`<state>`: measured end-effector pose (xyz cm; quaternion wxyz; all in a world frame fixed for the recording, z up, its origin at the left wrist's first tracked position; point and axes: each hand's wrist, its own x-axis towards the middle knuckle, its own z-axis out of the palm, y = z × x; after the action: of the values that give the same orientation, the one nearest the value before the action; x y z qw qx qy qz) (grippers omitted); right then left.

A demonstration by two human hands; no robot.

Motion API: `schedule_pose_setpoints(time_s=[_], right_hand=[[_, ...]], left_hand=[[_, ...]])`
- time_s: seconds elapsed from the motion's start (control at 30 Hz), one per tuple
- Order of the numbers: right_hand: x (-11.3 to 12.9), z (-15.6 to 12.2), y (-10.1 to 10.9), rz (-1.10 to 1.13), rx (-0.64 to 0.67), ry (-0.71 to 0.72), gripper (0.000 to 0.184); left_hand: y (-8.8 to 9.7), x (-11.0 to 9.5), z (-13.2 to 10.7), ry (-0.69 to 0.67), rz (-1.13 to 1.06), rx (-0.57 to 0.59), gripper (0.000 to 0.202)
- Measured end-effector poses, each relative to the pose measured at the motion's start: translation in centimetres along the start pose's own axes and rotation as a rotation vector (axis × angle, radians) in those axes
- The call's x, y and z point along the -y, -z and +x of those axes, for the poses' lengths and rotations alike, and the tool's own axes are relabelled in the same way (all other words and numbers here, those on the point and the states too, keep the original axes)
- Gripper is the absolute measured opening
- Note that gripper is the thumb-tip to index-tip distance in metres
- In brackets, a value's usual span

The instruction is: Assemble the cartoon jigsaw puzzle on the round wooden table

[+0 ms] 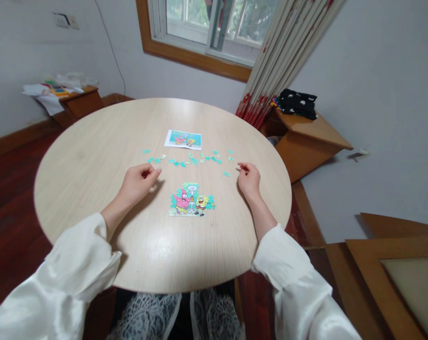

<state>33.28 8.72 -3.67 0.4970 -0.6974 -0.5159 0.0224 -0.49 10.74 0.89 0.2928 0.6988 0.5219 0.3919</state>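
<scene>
1. Counts: two hands in view, left hand (138, 182) and right hand (250, 179), both in white sleeves. One round bench (93, 156). One part-built puzzle (192, 199) showing cartoon figures. One printed sheet (184, 139) with a similar picture.
2. Loose pieces (194, 161): turquoise, scattered in a rough row across the bench between the sheet and the puzzle. Probably fifteen to twenty, but they are too small and crowded for a firm count. One stray piece (226, 174) lies apart from the row, nearer the right hand.
3. Containers: one cardboard box (306, 141) on the floor beyond the bench's right edge, with its flap open. Its inside is mostly hidden. A black spotted cloth (299, 101) lies on top at its back. One brown stand (81, 101) by the left wall carries a heap of papers (54, 89).
4. Left hand: resting on the bench just left of the puzzle, fingers curled, thumb and forefinger tips drawn together. Cannot tell whether a piece sits between them. The left end of the row lies just beyond its fingertips.
5. Right hand: resting on the bench to the right of the puzzle, a little farther from it than the left hand is. Its fingers are curled with the tips together, and any piece held there is not resolvable. The stray piece is just left of its fingertips, not touching.
6. The puzzle lies between the two hands, slightly nearer the person than the hands are. The sheet lies beyond the row, well apart from both hands.
</scene>
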Motion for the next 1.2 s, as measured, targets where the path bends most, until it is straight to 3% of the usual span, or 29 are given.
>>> schedule_pose_setpoints(time_s=[0.2,0.4,0.6,0.93,1.2], right_hand=[[-2.6,3.1,-0.5,-0.052,-0.009,-0.048,0.040],[-3.1,4.6,-1.7,-0.075,0.040,-0.007,0.034],[-2.7,4.3,-2.1,-0.114,0.152,0.084,0.037],[-2.3,3.7,-1.8,-0.195,0.241,0.102,0.032],[-2.4,3.9,-1.7,-0.196,0.246,0.101,0.032]], left_hand=[[0.2,1.1,1.8,0.101,-0.013,-0.230,0.021],[0.2,2.8,3.8,0.130,0.031,-0.329,0.015],[0.1,4.5,5.4,0.126,0.078,-0.373,0.009],[1.1,5.4,6.2,0.183,0.065,-0.369,0.024],[1.2,5.0,6.0,0.190,0.275,-0.206,0.027]])
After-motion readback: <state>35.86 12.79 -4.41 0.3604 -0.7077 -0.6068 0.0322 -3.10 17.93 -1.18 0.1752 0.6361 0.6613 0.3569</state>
